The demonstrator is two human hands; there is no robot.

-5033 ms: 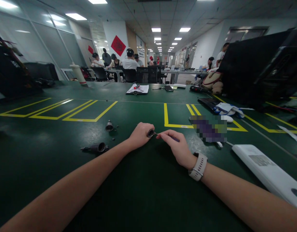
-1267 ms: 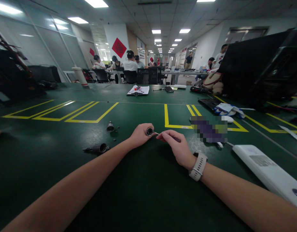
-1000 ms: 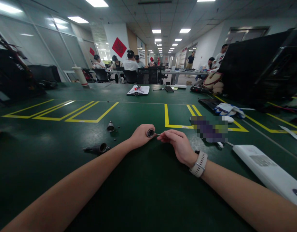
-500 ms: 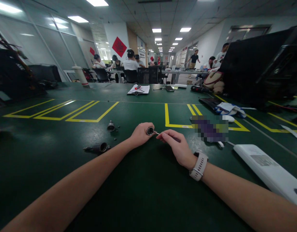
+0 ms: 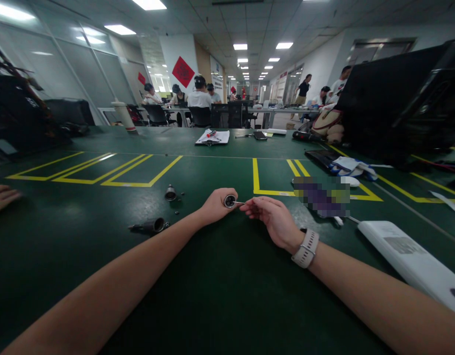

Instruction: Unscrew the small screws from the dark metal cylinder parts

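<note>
My left hand (image 5: 218,204) is wrapped around a round metal cylinder (image 5: 229,201), whose open end faces me. My right hand (image 5: 273,217), with a watch on a pale strap at the wrist, pinches a thin screwdriver (image 5: 241,203). Its slim shaft reaches into the mouth of the cylinder, and the handle is hidden by my fingers. Left of my hands, a small metal cap-like part (image 5: 170,193) stands on the green table (image 5: 227,291) beside several tiny dark pieces. Nearer my left forearm lies a dark tapered housing (image 5: 149,225), its open end towards the right.
Another person's hand (image 5: 3,198) rests at the left table edge. A white power strip-like box (image 5: 404,256) and a blurred-out purple item (image 5: 319,197) lie on my right. Farther back are a clipboard with papers (image 5: 212,137), gloves (image 5: 353,167) and a large black case (image 5: 397,98).
My right hand has turned and its fingers have shifted on the screwdriver, now hiding the handle. My left hand stays put. The other person's hand has come farther in from the left.
</note>
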